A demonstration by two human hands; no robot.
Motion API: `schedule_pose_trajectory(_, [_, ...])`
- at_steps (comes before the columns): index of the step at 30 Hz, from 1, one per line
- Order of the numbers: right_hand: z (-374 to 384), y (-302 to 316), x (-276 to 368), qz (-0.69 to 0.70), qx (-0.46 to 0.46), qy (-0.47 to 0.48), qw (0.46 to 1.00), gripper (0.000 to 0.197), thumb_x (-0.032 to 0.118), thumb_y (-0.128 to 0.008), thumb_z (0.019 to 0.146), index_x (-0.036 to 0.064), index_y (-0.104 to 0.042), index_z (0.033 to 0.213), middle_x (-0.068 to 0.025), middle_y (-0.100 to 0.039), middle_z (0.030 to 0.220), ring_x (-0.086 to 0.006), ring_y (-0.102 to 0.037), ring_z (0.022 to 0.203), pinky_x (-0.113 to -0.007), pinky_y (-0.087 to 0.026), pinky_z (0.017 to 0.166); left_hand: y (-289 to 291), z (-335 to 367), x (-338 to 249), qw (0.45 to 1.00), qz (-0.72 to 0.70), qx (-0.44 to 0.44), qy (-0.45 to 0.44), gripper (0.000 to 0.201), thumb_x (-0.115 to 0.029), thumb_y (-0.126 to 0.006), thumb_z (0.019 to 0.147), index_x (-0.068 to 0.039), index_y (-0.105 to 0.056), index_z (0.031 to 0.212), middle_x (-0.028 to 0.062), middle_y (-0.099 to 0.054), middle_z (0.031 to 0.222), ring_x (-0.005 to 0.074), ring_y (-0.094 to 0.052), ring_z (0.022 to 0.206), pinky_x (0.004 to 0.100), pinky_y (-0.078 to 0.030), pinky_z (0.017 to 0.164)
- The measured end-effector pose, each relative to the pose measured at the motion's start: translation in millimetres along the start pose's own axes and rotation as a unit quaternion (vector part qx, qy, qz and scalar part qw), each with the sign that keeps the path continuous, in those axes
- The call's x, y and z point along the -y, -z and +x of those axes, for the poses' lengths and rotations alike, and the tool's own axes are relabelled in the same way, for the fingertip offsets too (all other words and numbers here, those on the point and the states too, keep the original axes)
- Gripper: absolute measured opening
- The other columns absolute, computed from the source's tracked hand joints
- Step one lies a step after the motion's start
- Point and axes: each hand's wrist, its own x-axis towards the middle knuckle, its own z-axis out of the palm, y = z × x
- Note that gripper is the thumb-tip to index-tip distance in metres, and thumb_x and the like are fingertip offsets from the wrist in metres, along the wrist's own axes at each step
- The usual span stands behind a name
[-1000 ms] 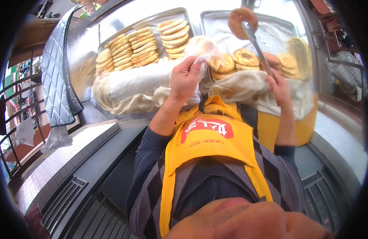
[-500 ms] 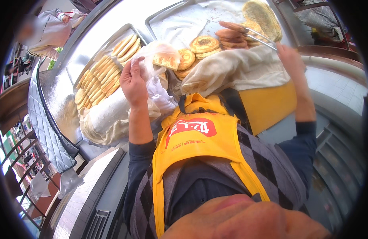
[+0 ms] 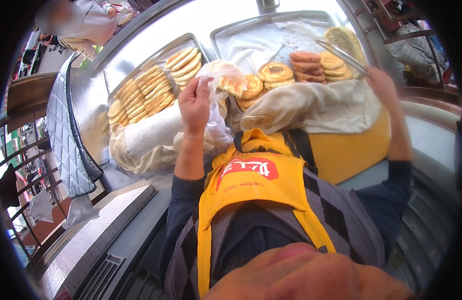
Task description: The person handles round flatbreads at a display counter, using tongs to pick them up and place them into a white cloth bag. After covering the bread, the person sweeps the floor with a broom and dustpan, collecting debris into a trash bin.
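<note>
Just beyond the left hand (image 3: pixel 195 104), above the counter (image 3: pixel 196 24): thin translucent plastic bag (image 3: pixel 222 70), whitish, crumpled and puffed out. A browned bread (image 3: pixel 232 86), golden with darker patches, shows at its lower right side, partly veiled by the film.

Left fingers: curled, thumb and forefinger pinched together on the gathered edge of the bag.

Right hand (image 3: pixel 383 86): fingers closed round the handle end of metal tongs (image 3: pixel 343 55). Tong arms slightly apart, reaching left over the right-hand stacks; contact of the tips with any bread cannot be told.

Nearby, on the right tray (image 3: pixel 272 18): round golden breads (image 3: pixel 276 73) with browned tops, a reddish-brown stack (image 3: pixel 307 67), a paler golden stack (image 3: pixel 336 67), and a large speckled flatbread (image 3: pixel 346 39) at the far right. Off-white cloth (image 3: pixel 311 107) bunched along the near edge.

Left of the bag: pale flatbreads (image 3: pixel 146 95) in leaning rows, a white cloth (image 3: pixel 151 122) in front of them.

Farther left: silver quilted cover (image 3: pixel 73 137), hanging.
</note>
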Motion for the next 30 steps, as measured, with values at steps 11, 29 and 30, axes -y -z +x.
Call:
schedule_pose_trajectory(11, [-27.6,-15.5,-9.9,-0.088,-0.062,-0.011,0.994,0.041,0.017,-0.067,0.09,0.0103,-0.055,0.129,-0.0121,-0.064,0.102,-0.035,-0.067,0.095,-0.048,-0.055,0.076,10.4,-6.8,9.7,0.998,0.03,-0.047,-0.019,0.022,-0.017,-0.059,0.105,-0.001,-0.075,0.104,-0.0102,-0.052,0.074,-0.0008,-0.035,0.062,0.019,-0.024,0.053])
schedule_pose_trajectory(29, [-66.6,-9.2,-201.7,-0.16,-0.141,-0.241,0.947,0.047,0.01,-0.062,0.093,0.0002,-0.052,0.137,-0.0214,-0.067,0.112,-0.0383,-0.07,0.099,-0.048,-0.057,0.08,-3.6,4.2,2.3,0.996,0.073,-0.033,-0.029,0.02,-0.014,-0.062,0.102,0.002,-0.072,0.103,-0.003,-0.064,0.077,0.0046,-0.052,0.07,0.0221,-0.044,0.063])
schedule_pose_trajectory(30, [-71.5,-20.9,-207.6,-0.193,-0.183,-0.235,0.935,0.048,0.012,-0.063,0.093,0.0,-0.051,0.138,-0.0222,-0.066,0.113,-0.0382,-0.069,0.1,-0.047,-0.057,0.082,-10.2,6.3,-1.9,0.995,0.082,-0.028,-0.049,0.02,-0.014,-0.062,0.102,0.002,-0.072,0.104,-0.0014,-0.066,0.077,0.005,-0.054,0.071,0.0226,-0.045,0.064])
